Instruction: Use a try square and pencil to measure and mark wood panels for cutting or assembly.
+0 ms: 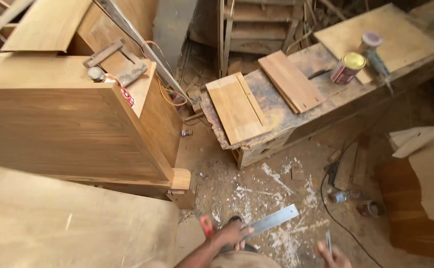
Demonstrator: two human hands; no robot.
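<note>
Dusty workshop floor point(256, 188) (sawdust, perhaps plaster) between wooden cabinet point(68, 124) and workbench point(286, 119).

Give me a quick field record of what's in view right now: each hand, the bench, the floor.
left hand: grips a flat steel ruler, blade angled up to the right
right hand: at the bottom edge, holds a thin pencil-like tool
workbench: worn top, carrying two wood panels, a tin can and a power tool
cabinet: large wooden carcass at left
floor: sawdust, white flecks, a black cable
</note>
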